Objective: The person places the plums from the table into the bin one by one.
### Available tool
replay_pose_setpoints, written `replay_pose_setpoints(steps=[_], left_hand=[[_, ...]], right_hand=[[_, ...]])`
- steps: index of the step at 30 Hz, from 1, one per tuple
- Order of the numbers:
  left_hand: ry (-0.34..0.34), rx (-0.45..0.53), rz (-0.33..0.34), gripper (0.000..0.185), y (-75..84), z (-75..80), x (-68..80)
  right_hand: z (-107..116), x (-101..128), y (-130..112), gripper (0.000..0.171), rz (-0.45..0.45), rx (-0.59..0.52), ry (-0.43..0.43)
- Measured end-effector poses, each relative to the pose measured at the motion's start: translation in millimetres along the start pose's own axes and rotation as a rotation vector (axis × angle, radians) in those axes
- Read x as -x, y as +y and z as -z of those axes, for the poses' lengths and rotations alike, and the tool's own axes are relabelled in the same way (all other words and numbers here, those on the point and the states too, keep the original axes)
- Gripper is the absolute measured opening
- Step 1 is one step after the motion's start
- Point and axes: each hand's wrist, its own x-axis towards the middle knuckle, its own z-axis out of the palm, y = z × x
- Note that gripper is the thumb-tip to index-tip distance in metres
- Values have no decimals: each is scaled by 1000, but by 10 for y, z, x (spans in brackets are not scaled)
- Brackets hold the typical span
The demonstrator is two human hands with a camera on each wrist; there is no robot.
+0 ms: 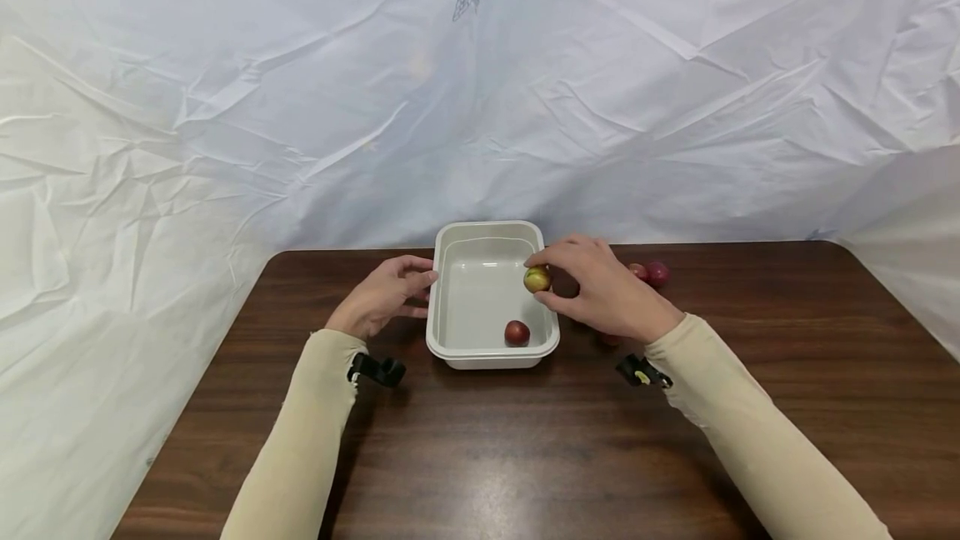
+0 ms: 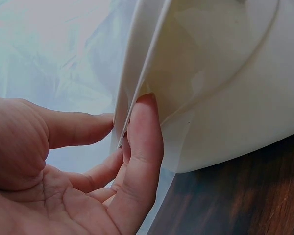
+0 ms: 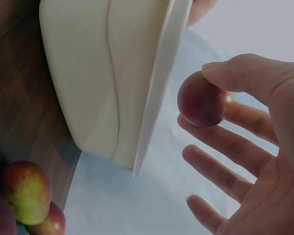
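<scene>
My left hand [image 1: 386, 294] pinches the left rim of a pale grey rectangular plastic tub [image 1: 480, 294]. In the left wrist view the thumb lies on the rim and the index finger [image 2: 146, 147] sits just beneath it. Above the tub's right rim, my right hand [image 1: 600, 286] holds a yellow-green and red plum [image 1: 537, 279] between thumb and fingers. From the right wrist, that same plum [image 3: 198, 100] looks dark red, with the other fingers spread. One dark red plum [image 1: 517, 333] lies inside the tub, towards its near right corner.
Several more plums [image 1: 657, 274] lie on the dark wooden table [image 1: 480, 448] right of the tub, partly hidden by my right hand. A wrinkled white sheet [image 1: 337, 107] hangs close behind the table's back edge. Black straps [image 1: 375, 369] circle both wrists.
</scene>
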Motion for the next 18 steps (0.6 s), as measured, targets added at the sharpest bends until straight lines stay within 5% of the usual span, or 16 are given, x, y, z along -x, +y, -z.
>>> replay_pose_setpoints(steps=[18], left_hand=[[6,-4,19,42,-1,4,-14]], right_hand=[[-216,-47,-34,33,-13,1,-40]])
